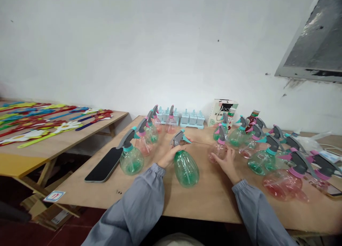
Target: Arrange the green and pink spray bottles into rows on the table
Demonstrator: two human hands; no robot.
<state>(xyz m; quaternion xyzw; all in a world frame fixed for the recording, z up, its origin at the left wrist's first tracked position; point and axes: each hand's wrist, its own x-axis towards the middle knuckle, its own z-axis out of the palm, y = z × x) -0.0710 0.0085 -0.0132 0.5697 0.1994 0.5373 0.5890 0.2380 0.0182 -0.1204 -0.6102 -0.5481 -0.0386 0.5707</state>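
Observation:
My left hand (171, 156) is closed around the neck of a green spray bottle (187, 169), which is tilted with its grey trigger head pointing away. My right hand (226, 160) has its thumb and fingers around a pink spray bottle (217, 150) that stands on the table (203, 203). To the left, a row of green and pink bottles includes a near green spray bottle (131, 162). On the right stand several more, among them a green spray bottle (263, 162) and a large pink spray bottle (283, 185).
A black phone (104, 165) lies at the table's left. Light-blue ice-pop moulds (192, 118) and a printed box (217, 112) stand at the back. A second table (34, 151) on the left bears colourful hand-shaped sticks (64, 126). Another phone (333, 190) lies far right.

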